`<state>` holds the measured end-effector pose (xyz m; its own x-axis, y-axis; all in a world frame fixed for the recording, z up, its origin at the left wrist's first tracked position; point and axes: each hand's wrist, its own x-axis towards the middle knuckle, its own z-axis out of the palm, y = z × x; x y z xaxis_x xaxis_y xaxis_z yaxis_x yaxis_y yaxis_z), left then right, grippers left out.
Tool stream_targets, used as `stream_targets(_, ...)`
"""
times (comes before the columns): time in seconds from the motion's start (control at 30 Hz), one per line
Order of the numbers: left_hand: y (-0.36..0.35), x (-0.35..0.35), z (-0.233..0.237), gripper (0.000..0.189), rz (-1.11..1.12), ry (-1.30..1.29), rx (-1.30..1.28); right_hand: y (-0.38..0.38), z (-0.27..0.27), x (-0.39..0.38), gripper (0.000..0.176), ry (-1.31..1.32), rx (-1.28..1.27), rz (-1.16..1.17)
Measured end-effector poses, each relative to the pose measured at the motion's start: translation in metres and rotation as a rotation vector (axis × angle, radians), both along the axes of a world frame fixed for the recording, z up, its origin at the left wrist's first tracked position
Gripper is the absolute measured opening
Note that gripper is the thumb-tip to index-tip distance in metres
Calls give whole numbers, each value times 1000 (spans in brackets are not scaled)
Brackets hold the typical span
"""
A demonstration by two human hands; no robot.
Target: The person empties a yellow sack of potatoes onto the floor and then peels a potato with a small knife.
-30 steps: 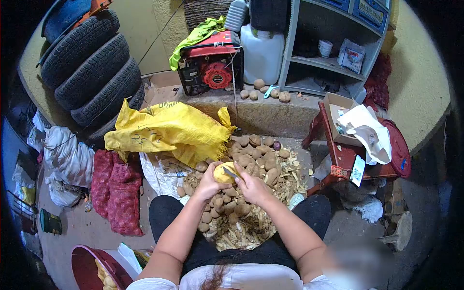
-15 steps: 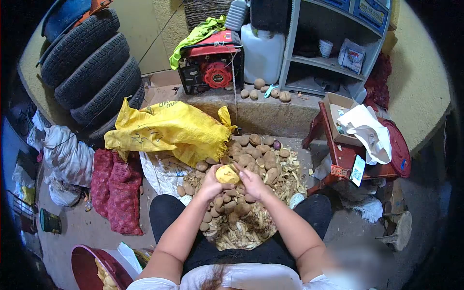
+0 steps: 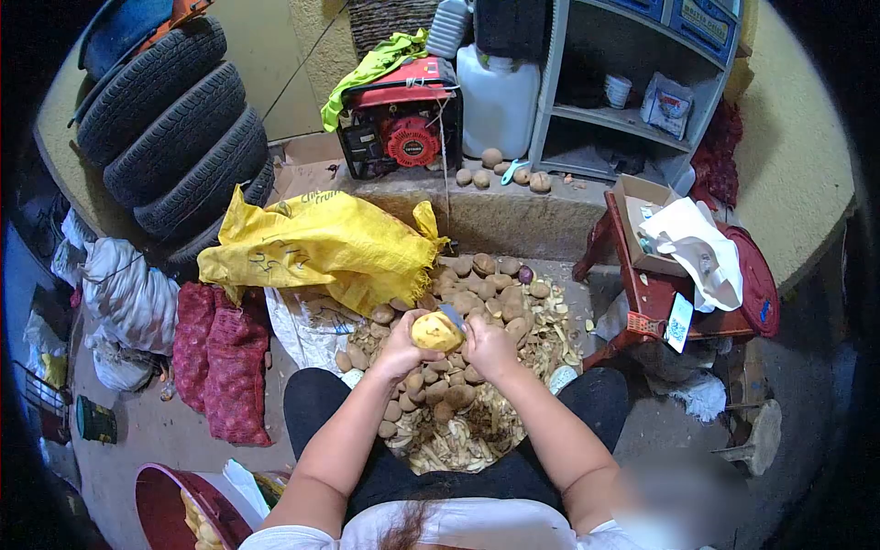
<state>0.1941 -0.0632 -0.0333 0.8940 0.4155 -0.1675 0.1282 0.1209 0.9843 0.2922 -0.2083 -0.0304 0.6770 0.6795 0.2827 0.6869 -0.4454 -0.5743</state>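
Observation:
My left hand is closed round a mostly peeled yellow potato, with a few brownish marks on its surface. In my right hand is a small knife; its blue-grey blade lies along the potato's upper right side, and the handle is hidden in my fingers. Both hands are above a heap of unpeeled brown potatoes on the floor between my legs. Pale peelings are piled at the near side of the heap, and more are strewn to its right.
A yellow sack lies beyond the heap, left of centre. Red mesh bags stand at left. Near my left side is a maroon tub holding pale potatoes. At right, a red stool carries a box and a phone. A turquoise peeler rests on the ledge.
The potato has turned slightly in my left hand. My right hand has moved a little to the right and down, and the knife's blade now shows its flat side.

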Motion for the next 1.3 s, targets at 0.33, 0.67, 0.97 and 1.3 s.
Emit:
stream_targets(0.33, 5, -2, 3, 77, -34, 16, -18, 1, -2, 1, 14, -92, -46, 48)
stream_targets(0.67, 13, -3, 1, 69, -124, 78, -77, 0, 5, 1, 18, -30, -110, 129)
stream_targets(0.97, 0, -3, 5, 64, -89, 115, -122, -1, 12, 1, 23, 133, -232, 112)
stream_targets(1.3, 9, 1, -5, 58, -95, 99, -74, -9, 22, 7, 20, 158, -173, -9)
